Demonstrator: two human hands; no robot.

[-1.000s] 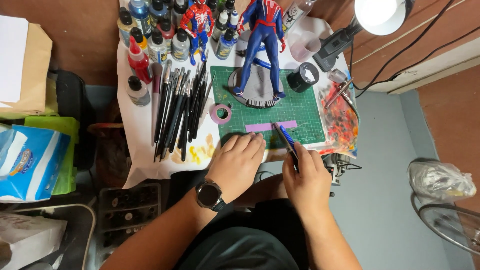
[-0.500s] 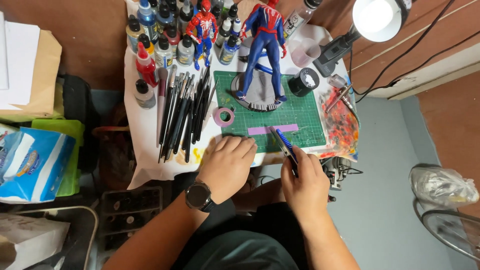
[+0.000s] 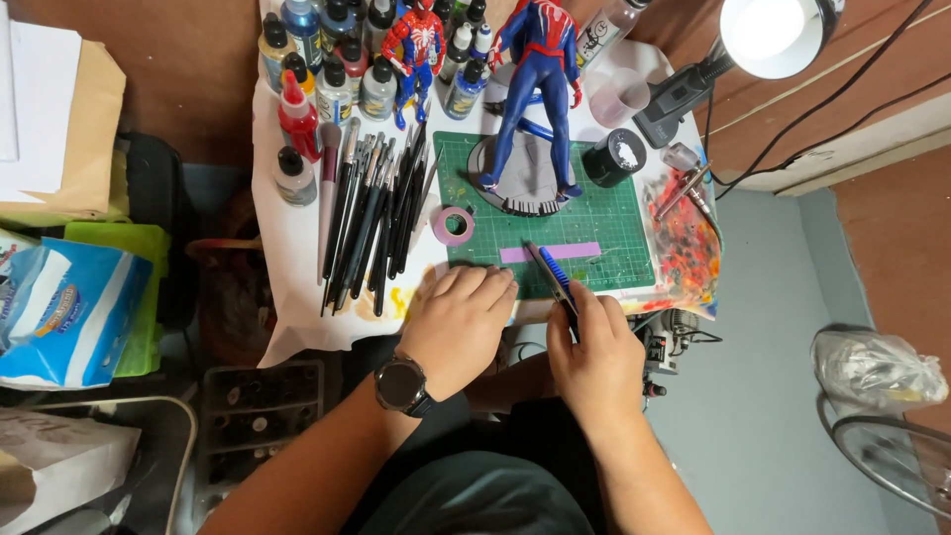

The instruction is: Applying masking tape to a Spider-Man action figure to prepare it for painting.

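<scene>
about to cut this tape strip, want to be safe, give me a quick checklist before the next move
1. Right hand grips the knife: ok.
2. Knife tip at the tape strip: ok.
3. Strip lies flat on the mat: ok.
4. Left hand presses the mat's near edge, clear of the blade: ok.
5. Figure stands beyond the strip, apart from it: ok.
6. Blade out: cannot tell.

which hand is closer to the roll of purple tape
Left. The left hand lies flat on the green cutting mat's near edge, just below the roll of purple tape. The right hand, holding a blue knife, is farther to the tape's right.
</scene>
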